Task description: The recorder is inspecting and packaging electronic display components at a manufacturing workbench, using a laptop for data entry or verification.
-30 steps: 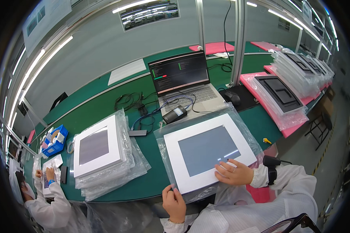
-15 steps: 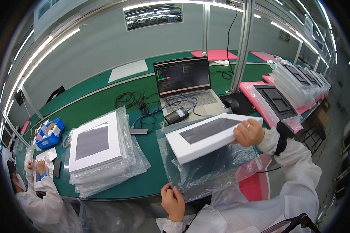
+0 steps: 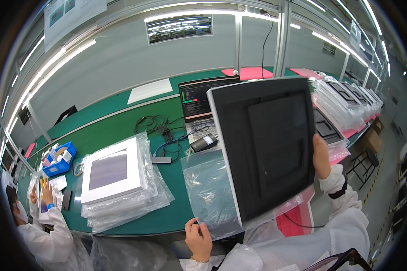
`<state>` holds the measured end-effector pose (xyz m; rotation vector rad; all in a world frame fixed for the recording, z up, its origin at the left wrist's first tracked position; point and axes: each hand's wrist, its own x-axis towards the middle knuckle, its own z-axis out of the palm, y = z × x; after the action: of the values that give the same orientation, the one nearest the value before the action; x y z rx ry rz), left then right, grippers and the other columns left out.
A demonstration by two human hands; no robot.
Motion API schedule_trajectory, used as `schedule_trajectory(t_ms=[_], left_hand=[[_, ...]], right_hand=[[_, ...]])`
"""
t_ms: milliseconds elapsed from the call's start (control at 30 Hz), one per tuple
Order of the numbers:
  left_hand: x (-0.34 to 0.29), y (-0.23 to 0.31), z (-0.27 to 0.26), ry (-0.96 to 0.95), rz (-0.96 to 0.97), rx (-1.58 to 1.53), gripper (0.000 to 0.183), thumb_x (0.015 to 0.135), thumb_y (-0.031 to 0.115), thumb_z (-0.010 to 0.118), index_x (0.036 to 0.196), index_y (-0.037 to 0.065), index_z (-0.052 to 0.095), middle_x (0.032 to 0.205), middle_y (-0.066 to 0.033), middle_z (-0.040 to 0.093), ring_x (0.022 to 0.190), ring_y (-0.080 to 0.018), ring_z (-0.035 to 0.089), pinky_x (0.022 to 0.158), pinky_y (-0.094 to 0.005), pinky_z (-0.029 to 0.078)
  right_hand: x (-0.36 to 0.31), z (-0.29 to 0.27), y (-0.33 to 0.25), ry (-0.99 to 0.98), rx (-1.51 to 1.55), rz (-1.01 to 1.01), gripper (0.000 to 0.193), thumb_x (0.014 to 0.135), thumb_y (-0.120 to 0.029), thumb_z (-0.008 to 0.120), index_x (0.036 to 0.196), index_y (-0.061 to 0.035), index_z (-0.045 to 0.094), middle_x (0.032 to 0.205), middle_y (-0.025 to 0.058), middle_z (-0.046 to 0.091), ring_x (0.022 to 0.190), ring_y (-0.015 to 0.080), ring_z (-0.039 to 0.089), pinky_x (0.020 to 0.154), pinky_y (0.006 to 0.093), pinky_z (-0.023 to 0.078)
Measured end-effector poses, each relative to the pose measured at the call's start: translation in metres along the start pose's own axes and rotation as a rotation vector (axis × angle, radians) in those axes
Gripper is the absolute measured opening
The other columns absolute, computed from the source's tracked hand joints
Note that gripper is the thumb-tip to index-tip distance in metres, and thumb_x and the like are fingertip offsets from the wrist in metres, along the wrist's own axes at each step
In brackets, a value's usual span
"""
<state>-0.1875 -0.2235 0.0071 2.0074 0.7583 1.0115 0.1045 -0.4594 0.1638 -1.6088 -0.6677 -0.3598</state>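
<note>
Right hand [image 3: 321, 158] grips the upright panel [image 3: 267, 144] — left hand [image 3: 199, 237] pinches the bag [image 3: 210, 194].

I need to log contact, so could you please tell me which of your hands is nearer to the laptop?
Right. The right hand grips the panel's right edge, raised near the laptop. The left hand is at the near table edge on the clear bag, farther away.

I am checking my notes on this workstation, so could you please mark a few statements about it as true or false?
1. The right hand holds the panel upright, dark back toward the camera. True.
2. The left hand rests on the laptop. False: it grips the clear plastic bag at the table edge.
3. A stack of bagged panels lies on the green table. True.
4. The laptop is closed. False: it is open, its screen lit.
</note>
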Motion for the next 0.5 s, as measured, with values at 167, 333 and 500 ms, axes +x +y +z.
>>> schedule_trajectory(t_ms=[167,333,500], left_hand=[[0.006,-0.004,-0.002,0.09,0.231,0.131,0.013,0.085,0.008,0.059,0.081,0.0,0.05,0.103,-0.016,0.059,0.06,-0.0204,0.055,0.051,-0.0303,0.039],[-0.007,0.028,-0.014,-0.169,-0.02,-0.086,0.022,0.095,0.02,0.049,0.097,-0.002,0.054,0.092,-0.0117,0.06,0.059,-0.015,0.057,0.053,-0.0266,0.043],[-0.011,0.031,-0.006,-0.76,-0.436,-0.76,0.043,0.102,0.037,0.034,0.103,0.0,0.056,0.076,-0.0049,0.06,0.056,-0.0082,0.054,0.048,-0.022,0.043]], right_hand=[[-0.05,0.008,0.032,-0.309,0.441,0.957,0.056,0.098,-0.049,0.038,0.11,-0.0002,0.061,0.098,0.0065,0.067,0.083,0.0134,0.063,0.077,0.0285,0.051],[-0.07,0.019,0.058,-0.374,0.369,1.027,0.056,0.098,-0.049,0.038,0.11,0.0011,0.061,0.093,0.0075,0.067,0.077,0.0131,0.063,0.072,0.0266,0.051],[-0.066,0.03,0.068,-0.488,0.189,0.938,0.061,0.099,-0.048,0.039,0.107,0.0089,0.061,0.092,0.0129,0.067,0.077,0.0149,0.064,0.072,0.0271,0.051]])
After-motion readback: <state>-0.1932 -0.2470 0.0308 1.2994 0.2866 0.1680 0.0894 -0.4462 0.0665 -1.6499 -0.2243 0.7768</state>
